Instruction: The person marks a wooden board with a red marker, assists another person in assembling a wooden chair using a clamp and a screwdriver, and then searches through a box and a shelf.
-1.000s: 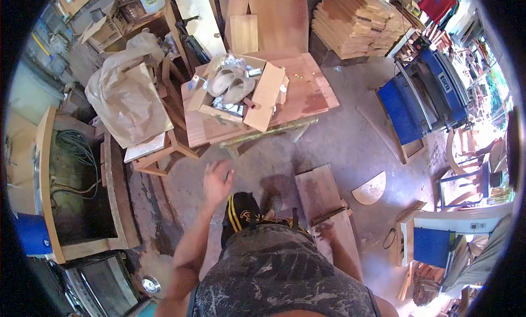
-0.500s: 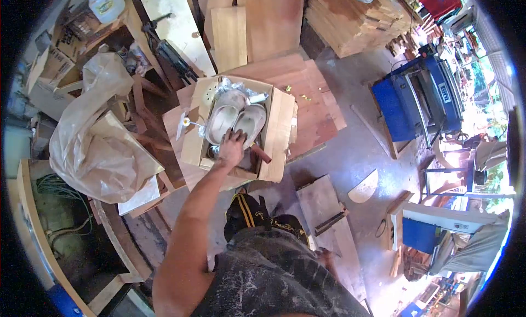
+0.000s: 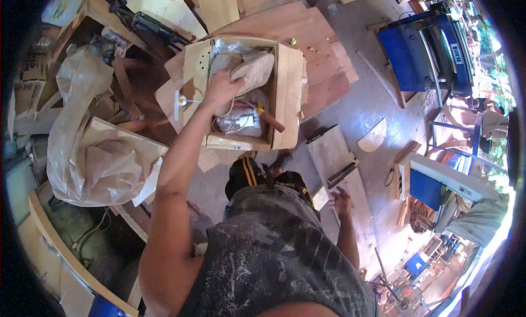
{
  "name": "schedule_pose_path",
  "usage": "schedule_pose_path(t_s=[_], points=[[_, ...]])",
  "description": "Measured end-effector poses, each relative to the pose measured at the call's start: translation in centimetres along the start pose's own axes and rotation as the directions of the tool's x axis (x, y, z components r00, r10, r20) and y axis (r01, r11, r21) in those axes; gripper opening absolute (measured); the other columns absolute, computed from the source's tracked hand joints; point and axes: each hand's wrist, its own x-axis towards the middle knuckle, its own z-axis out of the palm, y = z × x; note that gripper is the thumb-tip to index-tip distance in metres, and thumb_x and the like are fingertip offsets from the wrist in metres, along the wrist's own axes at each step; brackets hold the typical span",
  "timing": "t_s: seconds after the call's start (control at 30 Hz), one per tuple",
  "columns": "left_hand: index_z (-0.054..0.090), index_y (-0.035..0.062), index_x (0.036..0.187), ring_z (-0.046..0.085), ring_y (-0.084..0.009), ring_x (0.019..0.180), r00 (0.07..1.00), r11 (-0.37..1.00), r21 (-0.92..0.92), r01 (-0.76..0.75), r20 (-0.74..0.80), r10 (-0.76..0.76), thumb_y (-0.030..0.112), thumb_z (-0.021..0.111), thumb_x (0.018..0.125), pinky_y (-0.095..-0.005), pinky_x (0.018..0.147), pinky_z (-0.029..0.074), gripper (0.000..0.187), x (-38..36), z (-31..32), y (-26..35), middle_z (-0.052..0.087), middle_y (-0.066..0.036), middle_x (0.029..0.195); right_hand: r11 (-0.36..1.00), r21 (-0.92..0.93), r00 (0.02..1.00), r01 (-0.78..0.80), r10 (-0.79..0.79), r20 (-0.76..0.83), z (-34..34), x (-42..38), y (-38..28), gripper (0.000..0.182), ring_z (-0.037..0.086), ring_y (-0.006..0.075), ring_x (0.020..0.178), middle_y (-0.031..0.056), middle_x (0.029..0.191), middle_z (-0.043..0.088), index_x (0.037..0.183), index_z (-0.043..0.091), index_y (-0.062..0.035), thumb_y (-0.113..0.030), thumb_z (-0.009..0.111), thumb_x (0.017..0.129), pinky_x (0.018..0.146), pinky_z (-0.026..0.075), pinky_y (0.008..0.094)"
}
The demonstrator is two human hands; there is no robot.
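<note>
A cardboard box stands open in front of me. Inside it, my left hand is closed on a pair of dusty slip-on shoes; one is tilted up on its side, and my fingers are partly hidden. Below them in the box lie a clear plastic bag and a thin looped cord. A reddish-brown handle leans over the box's right side. My right hand hangs apart from everything at my side, its fingers spread and nothing in them.
Under the box are stacked wooden boards. Crumpled plastic sheeting sits at left, near a dark clamp-like tool. A blue machine stands at right. A long board lies by my right hand.
My left hand has closed on the shoes and shifted them toward the box's far end, tilting one. The bag and cord beneath now show. My right hand has come into fuller view.
</note>
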Motion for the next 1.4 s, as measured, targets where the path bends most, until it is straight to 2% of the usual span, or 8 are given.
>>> schedule_pose_path(t_s=[0.33, 0.4, 0.47, 0.7, 0.77, 1.03, 1.3, 1.4], points=[[0.066, -0.0029, 0.1, 0.059, -0.0402, 0.095, 0.982, 0.94, 0.311, -0.139, 0.165, 0.091, 0.027, 0.07, 0.075, -0.0489, 0.087, 0.046, 0.04, -5.7, 12.5, -3.9, 0.062, -0.027, 0.1, 0.662, -0.605, 0.888, 0.442, -0.42, 0.19, 3.0, 3.2, 3.4, 0.042, 0.062, 0.0178, 0.07, 0.0117, 0.074, 0.065, 0.113, 0.06, 0.0013, -0.026, 0.06, 0.081, 0.064, 0.05, 0.0366], [0.05, -0.0044, 0.123, 0.039, -0.0454, 0.121, 0.978, 0.94, 0.271, -0.208, 0.038, 0.206, 0.03, 0.071, 0.073, -0.0519, 0.106, 0.029, 0.064, -7.7, 10.9, -2.8, 0.044, -0.027, 0.129, 0.84, -0.543, 0.995, -0.002, 0.056, 0.082, 2.4, 4.5, 5.6, 0.029, 0.064, 0.0222, 0.061, 0.0125, 0.073, 0.066, 0.1, 0.069, -0.0151, -0.033, 0.064, 0.078, 0.054, 0.051, 0.0359], [0.045, -0.0034, 0.128, 0.031, -0.0453, 0.127, 0.966, 0.941, 0.232, -0.247, -0.024, 0.259, 0.029, 0.071, 0.072, -0.0544, 0.108, 0.024, 0.069, -8.6, 9.7, -2.7, 0.038, -0.026, 0.134, 0.29, -0.681, 0.711, 0.672, -0.508, 0.486, -0.1, 6.6, 10.6, 0.036, 0.067, 0.0222, 0.066, 0.0123, 0.085, 0.069, 0.111, 0.063, -0.0073, -0.029, 0.063, 0.082, 0.057, 0.054, 0.0367], [0.041, 0.0013, 0.133, 0.028, -0.0467, 0.128, 0.962, 0.905, 0.416, -0.087, -0.202, 0.185, 0.019, 0.073, 0.07, -0.0568, 0.108, 0.024, 0.073, -9.7, 4.4, -4.9, 0.031, -0.023, 0.138, 0.511, -0.74, 0.897, 0.436, -0.314, 0.311, 1.4, 5.7, 1.6, 0.028, 0.066, 0.0304, 0.075, 0.0166, 0.087, 0.067, 0.098, 0.066, -0.0027, -0.024, 0.062, 0.081, 0.066, 0.054, 0.0385], [0.043, 0.001, 0.132, 0.03, -0.048, 0.125, 0.97, 0.96, 0.251, -0.127, -0.171, 0.173, 0.017, 0.071, 0.07, -0.0576, 0.105, 0.028, 0.07, -9.7, 2.8, -5.8, 0.031, -0.022, 0.138, 0.958, -0.078, 0.94, -0.275, 0.285, 0.19, 2.3, 5.8, -2.2, 0.028, 0.065, 0.0232, 0.064, 0.014, 0.081, 0.066, 0.106, 0.062, -0.0017, -0.019, 0.059, 0.084, 0.053, 0.053, 0.0364], [0.054, 0.0041, 0.122, 0.037, -0.0437, 0.123, 0.961, 0.892, 0.412, -0.188, -0.111, 0.254, 0.018, 0.066, 0.073, -0.0537, 0.103, 0.029, 0.052, -8.5, 5.1, -7.8, 0.041, -0.018, 0.134, 0.904, 0.422, 0.961, -0.073, -0.049, 0.271, 3.3, 8.6, -0.8, 0.048, 0.061, 0.0241, 0.054, 0.0183, 0.087, 0.064, 0.131, 0.039, 0.0031, -0.007, 0.054, 0.086, 0.042, 0.05, 0.0357], [0.055, 0.0028, 0.119, 0.04, -0.0297, 0.124, 0.975, 0.92, 0.364, -0.145, -0.106, 0.196, 0.023, 0.069, 0.073, -0.0499, 0.106, 0.022, 0.052, -8.2, 8.4, -9.1, 0.047, -0.018, 0.132, 0.993, -0.092, 0.983, -0.069, 0.083, 0.161, 4.0, 5.7, -0.6, 0.038, 0.063, 0.0287, 0.068, 0.0192, 0.098, 0.064, 0.122, 0.052, -0.0006, -0.012, 0.051, 0.085, 0.054, 0.053, 0.0371], [0.053, -0.0002, 0.119, 0.034, -0.0398, 0.126, 0.972, 0.916, 0.374, -0.147, -0.119, 0.204, 0.021, 0.069, 0.073, -0.0517, 0.106, 0.026, 0.054, -8.7, 8.7, -8.7, 0.037, -0.021, 0.138, -0.089, -0.609, 0.452, 0.788, -0.588, 0.67, 1.4, 7.2, 2.6, 0.03, 0.063, 0.0305, 0.079, 0.0189, 0.102, 0.063, 0.109, 0.062, -0.0098, -0.014, 0.052, 0.082, 0.065, 0.053, 0.04]])
